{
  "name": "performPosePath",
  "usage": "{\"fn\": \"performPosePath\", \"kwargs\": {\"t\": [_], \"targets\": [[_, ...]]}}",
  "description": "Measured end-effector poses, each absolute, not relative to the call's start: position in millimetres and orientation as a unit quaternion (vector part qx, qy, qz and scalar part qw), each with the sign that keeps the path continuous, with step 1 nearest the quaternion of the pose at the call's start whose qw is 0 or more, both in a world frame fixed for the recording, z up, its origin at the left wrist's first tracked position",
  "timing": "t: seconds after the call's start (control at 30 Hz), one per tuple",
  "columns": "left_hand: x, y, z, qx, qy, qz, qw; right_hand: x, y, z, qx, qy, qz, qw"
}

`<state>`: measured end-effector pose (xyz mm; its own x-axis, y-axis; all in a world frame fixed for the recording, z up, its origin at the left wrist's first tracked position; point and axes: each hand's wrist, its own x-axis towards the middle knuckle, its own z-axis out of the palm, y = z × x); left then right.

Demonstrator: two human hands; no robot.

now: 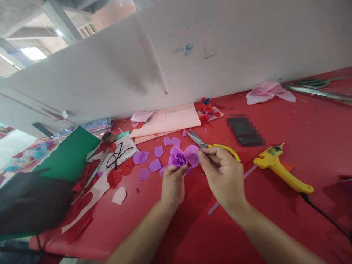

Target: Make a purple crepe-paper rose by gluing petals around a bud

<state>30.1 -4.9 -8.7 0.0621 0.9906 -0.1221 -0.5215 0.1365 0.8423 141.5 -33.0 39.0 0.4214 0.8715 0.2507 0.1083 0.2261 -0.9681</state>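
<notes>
while left hand (173, 183) holds purple rose (178, 158), right hand (224, 172) seemingly pinches petal (191, 154)

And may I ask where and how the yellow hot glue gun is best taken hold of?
Grip the yellow hot glue gun midway along its handle, probably best from the near right: it lies on its side with the handle slanting that way, the cord leaving its end, and the nozzle, perhaps hot, pointing away.
</notes>
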Motion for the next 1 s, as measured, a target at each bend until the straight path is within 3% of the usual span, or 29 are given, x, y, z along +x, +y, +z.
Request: {"fn": "performPosePath", "kwargs": {"t": [1.0], "targets": [[32.1, -5.8, -8.5, 0.351, 0.404, 0.573, 0.621, 134.6, -35.9, 39.3, -0.519, -0.431, 0.36, 0.644]]}}
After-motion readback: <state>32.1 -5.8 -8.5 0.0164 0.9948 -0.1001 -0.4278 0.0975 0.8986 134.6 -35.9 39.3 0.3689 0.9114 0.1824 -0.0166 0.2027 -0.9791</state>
